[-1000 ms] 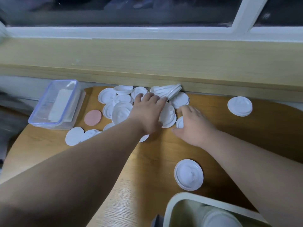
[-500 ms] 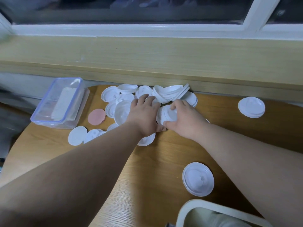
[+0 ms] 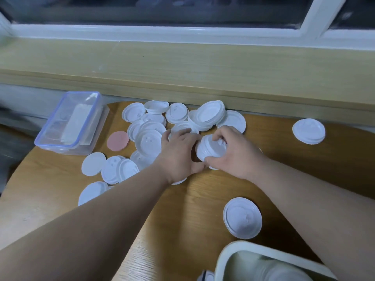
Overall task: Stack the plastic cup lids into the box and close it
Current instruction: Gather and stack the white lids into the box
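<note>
Head view | right hand pinches lid stack by rims | left hand relaxed, steadying | stack likely light, slick, flexible

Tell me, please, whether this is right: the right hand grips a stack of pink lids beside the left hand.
Not quite: in the head view the right hand grips a stack of white lids, not pink, beside the left hand.

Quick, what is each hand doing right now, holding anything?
Left hand: open, resting on the loose lids.
Right hand: gripping a small stack of lids.
</note>
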